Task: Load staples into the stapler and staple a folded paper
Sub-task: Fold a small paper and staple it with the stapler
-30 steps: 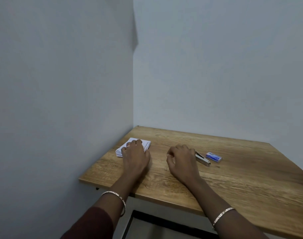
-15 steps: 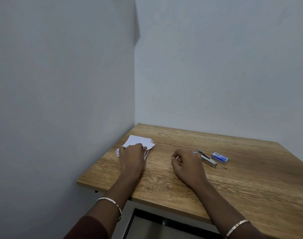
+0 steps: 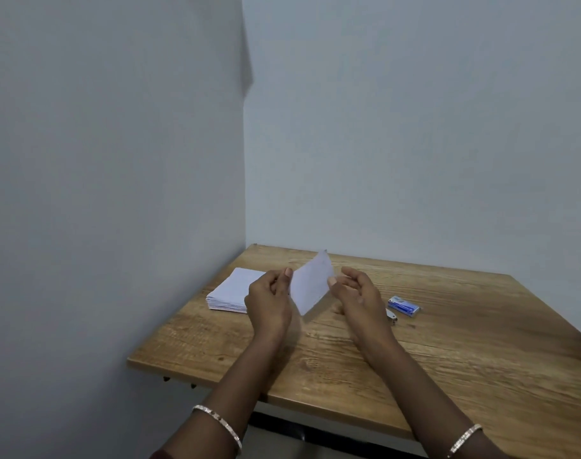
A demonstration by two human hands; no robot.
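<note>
Two plain pale grey walls meet in a corner behind the work area. Set into that corner is a rectangular wood-grain table, light brown, with a dark frame under its near edge. On the table's left part, near the side wall, lies a flat stack of white paper sheets, partly covered from view by my left hand. Raised above the table, between the stack and the tools, is a single white paper sheet, tilted, with its upper corner pointing to the back wall and no part touching the surface. I cannot tell whether it is already folded. My left hand pinches the sheet's left edge, thumb on the near face and fingers curled behind. My right hand holds the right edge, thumb tip on the near face, fingers curled just behind it. To the right of that hand a small blue rectangular staple box lies flat on the table. Just beside the box, on its near left side, lies a silver metal stapler, mostly hidden behind my right hand, only one end showing, no hand on it. Each wrist carries a thin metallic bangle.
</note>
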